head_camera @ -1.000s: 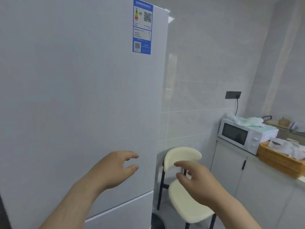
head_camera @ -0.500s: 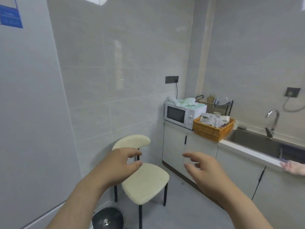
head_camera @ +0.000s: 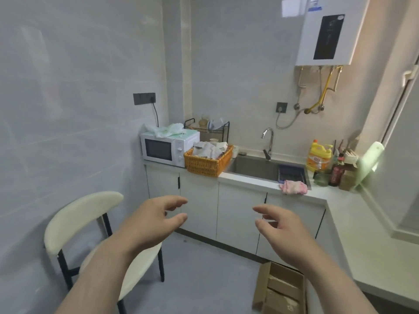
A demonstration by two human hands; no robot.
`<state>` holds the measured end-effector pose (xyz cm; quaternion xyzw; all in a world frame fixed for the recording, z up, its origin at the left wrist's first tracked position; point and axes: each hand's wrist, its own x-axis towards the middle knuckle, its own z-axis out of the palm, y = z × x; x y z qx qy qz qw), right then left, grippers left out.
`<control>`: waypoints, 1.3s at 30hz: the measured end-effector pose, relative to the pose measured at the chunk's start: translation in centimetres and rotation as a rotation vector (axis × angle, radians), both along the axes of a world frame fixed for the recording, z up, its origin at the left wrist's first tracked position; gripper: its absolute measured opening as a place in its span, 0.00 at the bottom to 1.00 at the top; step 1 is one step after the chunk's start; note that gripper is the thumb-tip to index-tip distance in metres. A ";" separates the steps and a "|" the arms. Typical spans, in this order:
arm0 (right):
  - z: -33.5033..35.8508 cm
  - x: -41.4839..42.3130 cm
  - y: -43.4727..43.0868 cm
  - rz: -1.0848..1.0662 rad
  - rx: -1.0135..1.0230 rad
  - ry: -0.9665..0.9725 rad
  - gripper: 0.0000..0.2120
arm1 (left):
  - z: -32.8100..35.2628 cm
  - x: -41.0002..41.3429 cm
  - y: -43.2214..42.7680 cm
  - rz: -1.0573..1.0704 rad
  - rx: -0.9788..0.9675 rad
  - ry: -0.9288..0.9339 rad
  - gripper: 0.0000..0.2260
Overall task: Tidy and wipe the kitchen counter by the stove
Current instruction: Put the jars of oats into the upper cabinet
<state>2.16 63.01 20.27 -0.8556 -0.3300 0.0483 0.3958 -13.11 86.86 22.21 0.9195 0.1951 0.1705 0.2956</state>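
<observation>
My left hand [head_camera: 154, 219] and my right hand [head_camera: 283, 227] hang in mid-air in front of me, fingers loosely curled, holding nothing. Beyond them a white L-shaped counter [head_camera: 367, 232] runs along the far wall and down the right side. A crumpled pink cloth [head_camera: 293, 187] lies on the counter's front edge beside the steel sink [head_camera: 256, 167]. A yellow detergent bottle [head_camera: 318, 156] and dark sauce bottles [head_camera: 336, 172] stand in the counter's corner. No stove is in view.
A white microwave [head_camera: 169, 149] and an orange wicker basket [head_camera: 207, 165] of cloths sit on the counter's left end. A cream chair [head_camera: 90, 225] stands at lower left. An open cardboard box [head_camera: 280, 291] lies on the floor by the cabinets. A water heater [head_camera: 326, 32] hangs on the wall.
My view has swung right, from the fridge past the chair to the sink counter. Both hands stay raised and empty, a little further apart.
</observation>
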 end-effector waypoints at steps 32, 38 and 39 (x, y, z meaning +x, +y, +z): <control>-3.7 -12.7 -12.3 -1.178 0.014 0.112 0.15 | -5.2 17.4 -11.4 -1.110 -0.041 0.112 0.15; -5.0 -18.7 -16.9 -1.384 0.029 0.138 0.14 | -5.8 15.9 -19.0 -1.293 0.021 0.148 0.16; -5.1 -19.5 -17.5 -1.407 0.028 0.143 0.14 | -5.8 15.5 -20.3 -1.323 0.038 0.153 0.17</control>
